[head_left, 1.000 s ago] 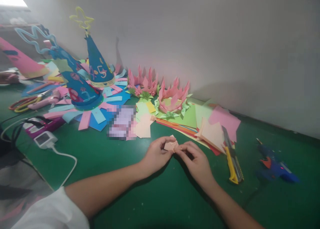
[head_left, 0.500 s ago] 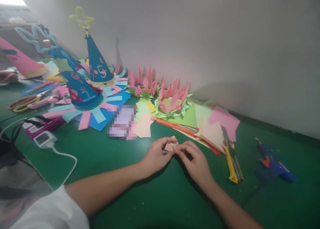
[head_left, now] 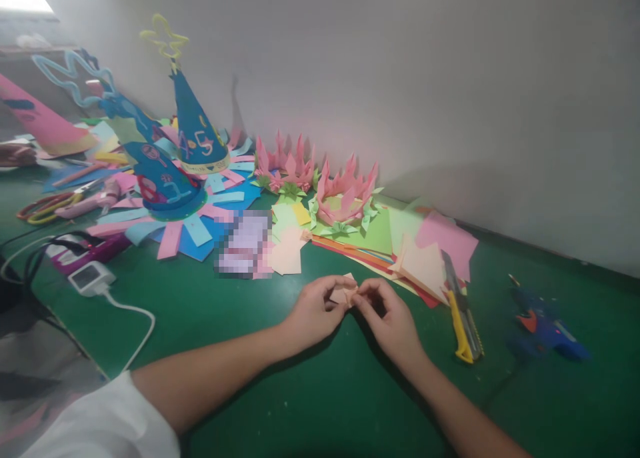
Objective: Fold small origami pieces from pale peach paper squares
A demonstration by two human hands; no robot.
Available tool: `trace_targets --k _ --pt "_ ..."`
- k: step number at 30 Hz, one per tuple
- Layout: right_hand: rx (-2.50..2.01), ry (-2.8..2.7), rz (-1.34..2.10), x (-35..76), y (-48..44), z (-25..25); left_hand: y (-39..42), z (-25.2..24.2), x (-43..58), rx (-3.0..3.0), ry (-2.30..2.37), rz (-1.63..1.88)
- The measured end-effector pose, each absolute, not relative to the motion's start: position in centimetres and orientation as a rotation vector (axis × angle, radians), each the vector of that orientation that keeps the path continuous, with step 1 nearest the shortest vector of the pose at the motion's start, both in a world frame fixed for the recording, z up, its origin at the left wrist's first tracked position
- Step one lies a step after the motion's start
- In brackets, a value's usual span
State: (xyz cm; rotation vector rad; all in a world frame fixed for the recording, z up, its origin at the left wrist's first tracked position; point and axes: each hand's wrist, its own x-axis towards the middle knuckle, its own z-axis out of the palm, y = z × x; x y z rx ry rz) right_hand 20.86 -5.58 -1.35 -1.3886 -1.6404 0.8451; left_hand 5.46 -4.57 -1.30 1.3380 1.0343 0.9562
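A small peach paper piece (head_left: pixel 342 294), apparently folded, is held between my two hands just above the green table (head_left: pixel 300 405). My left hand (head_left: pixel 316 313) pinches it from the left, thumb below and fingers above. On its right edge the fingertips and thumb of my right hand (head_left: pixel 387 317) are closed, curled over the paper. The fingers partly hide the piece, so its exact shape cannot be made out. Beyond my hands lie peach paper squares (head_left: pixel 287 253) and a peach paper stack (head_left: pixel 420 266).
A yellow utility knife (head_left: pixel 463 325) and a blue glue gun (head_left: pixel 550 335) lie to the right. Pink paper crowns (head_left: pixel 345 198) stand by the wall. Blue cone hats (head_left: pixel 197 121), scissors (head_left: pixel 50 207) and a purple power strip (head_left: pixel 90 251) with cables occupy the left.
My right hand's fingers have shifted slightly and curled closer over the paper's right edge. My left hand keeps its hold in nearly the same place.
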Motion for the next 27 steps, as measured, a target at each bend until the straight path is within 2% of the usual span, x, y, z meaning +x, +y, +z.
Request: trace_targets --k 12,27 --pt "-1.412 -1.597 0.822 20.76 -5.38 -1.29 -4.4 -1.07 5.21 1.366 1.051 0.947" --pt "-1.354 -1.455 1.059 20.91 -5.3 -1.06 -3.7 -1.61 5.2 1.174 0.921 1.032"
